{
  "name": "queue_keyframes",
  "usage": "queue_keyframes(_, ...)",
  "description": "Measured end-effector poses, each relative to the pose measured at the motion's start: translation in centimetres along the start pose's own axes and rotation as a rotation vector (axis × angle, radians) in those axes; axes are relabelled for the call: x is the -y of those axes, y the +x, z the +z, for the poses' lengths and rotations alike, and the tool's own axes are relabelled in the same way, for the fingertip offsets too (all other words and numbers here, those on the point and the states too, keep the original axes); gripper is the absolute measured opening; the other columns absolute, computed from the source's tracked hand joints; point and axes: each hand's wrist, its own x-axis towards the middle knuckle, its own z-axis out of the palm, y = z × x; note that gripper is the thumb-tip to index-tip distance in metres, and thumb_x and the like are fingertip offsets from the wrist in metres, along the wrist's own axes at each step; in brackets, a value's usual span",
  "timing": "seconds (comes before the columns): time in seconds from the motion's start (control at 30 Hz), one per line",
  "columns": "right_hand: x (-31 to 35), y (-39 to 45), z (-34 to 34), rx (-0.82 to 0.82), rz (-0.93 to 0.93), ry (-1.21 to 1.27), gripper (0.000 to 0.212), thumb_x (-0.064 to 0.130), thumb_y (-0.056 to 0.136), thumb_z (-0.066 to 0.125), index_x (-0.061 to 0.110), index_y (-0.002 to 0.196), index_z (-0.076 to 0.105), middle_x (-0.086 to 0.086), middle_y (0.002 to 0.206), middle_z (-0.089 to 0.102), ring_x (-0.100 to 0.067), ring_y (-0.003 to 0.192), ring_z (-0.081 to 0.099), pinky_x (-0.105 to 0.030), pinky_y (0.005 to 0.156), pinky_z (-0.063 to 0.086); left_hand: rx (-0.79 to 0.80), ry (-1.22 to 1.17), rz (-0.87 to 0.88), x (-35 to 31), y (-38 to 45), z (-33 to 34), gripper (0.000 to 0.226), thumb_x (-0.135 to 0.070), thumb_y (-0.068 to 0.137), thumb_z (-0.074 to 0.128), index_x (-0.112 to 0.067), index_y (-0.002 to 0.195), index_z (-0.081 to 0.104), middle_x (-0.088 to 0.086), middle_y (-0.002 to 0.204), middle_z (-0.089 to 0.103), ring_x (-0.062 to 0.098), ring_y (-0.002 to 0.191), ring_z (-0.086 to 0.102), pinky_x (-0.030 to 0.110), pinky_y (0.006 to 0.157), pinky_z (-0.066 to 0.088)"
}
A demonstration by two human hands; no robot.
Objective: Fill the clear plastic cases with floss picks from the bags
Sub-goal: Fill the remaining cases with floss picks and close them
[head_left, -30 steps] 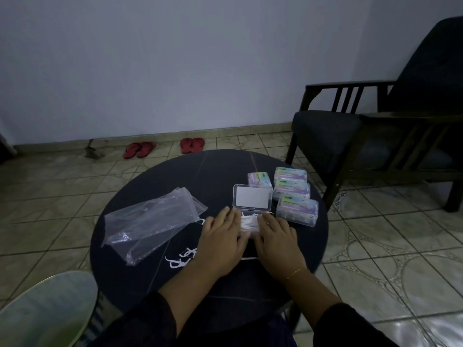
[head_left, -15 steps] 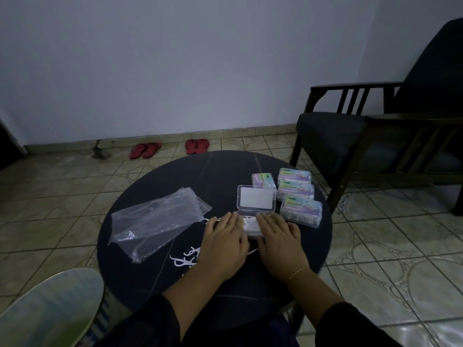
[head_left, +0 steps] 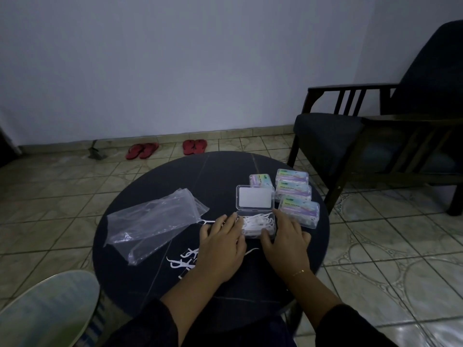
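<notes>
Nearest the person, a few loose floss picks [head_left: 181, 263] lie scattered on the round dark table [head_left: 140, 284], just left of the left wrist, so some stock is not yet packed. The left hand [head_left: 220, 249] lies palm down with its fingers straight, their tips against the left edge of the open clear case [head_left: 258, 225]; it grips nothing. The right hand [head_left: 285, 236] flanks the case on the other side, fingers relaxed along its right wall and thumb against the near edge, steadying more than clasping. Between the two hands the case base holds a heap of white picks [head_left: 258, 221] that looks about full, and its hinged lid [head_left: 255, 197] stands thrown back beyond it, so closing seems the step in hand. To the left lie the plastic bags [head_left: 152, 220], flat and apparently almost emptied, one stray pick [head_left: 206, 221] at their mouth. Beyond and right of the open case sit four closed cases [head_left: 293, 190] with coloured labels, touching one another, evidently finished. Judging by this, most of the work is done: this case to shut, then the scattered picks to deal with.
</notes>
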Motion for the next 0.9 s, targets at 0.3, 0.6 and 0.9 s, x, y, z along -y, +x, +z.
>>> queue_keyframes(0.3,-0.01,0.08,-0.06,0.048,-0.071,-0.163,0.042,0.037,0.097,0.04,0.028,0.138,0.043,0.005,0.147,0.032,-0.015,0.136,0.021,-0.036,0.103,0.021,-0.008,-0.009,-0.015,-0.02,0.11,0.04,0.079,-0.049,0.079,-0.007,-0.031,0.147,0.031,-0.015,0.154,0.025,0.007,0.142,0.016,0.03,0.104,0.005)
queue_keyframes(0.6,-0.25,-0.14,0.16,-0.036,-0.175,-0.12,0.031,0.025,0.095,0.05,0.021,0.124,0.061,0.001,0.128,0.05,-0.017,0.123,0.038,-0.033,0.093,0.025,-0.009,0.004,-0.022,0.26,0.13,0.19,0.078,-0.049,0.081,-0.005,-0.029,0.146,0.033,-0.014,0.154,0.027,0.009,0.142,0.019,0.033,0.106,0.009)
queue_keyframes(0.9,-0.54,0.59,0.05,0.004,-0.051,-0.021,0.035,0.025,0.099,0.041,0.025,0.132,0.052,0.007,0.137,0.043,-0.013,0.127,0.029,-0.03,0.09,0.02,0.001,0.002,-0.012,0.25,0.14,-0.19,0.081,-0.049,0.078,-0.009,-0.03,0.146,0.031,-0.016,0.154,0.025,0.007,0.142,0.016,0.032,0.105,0.006)
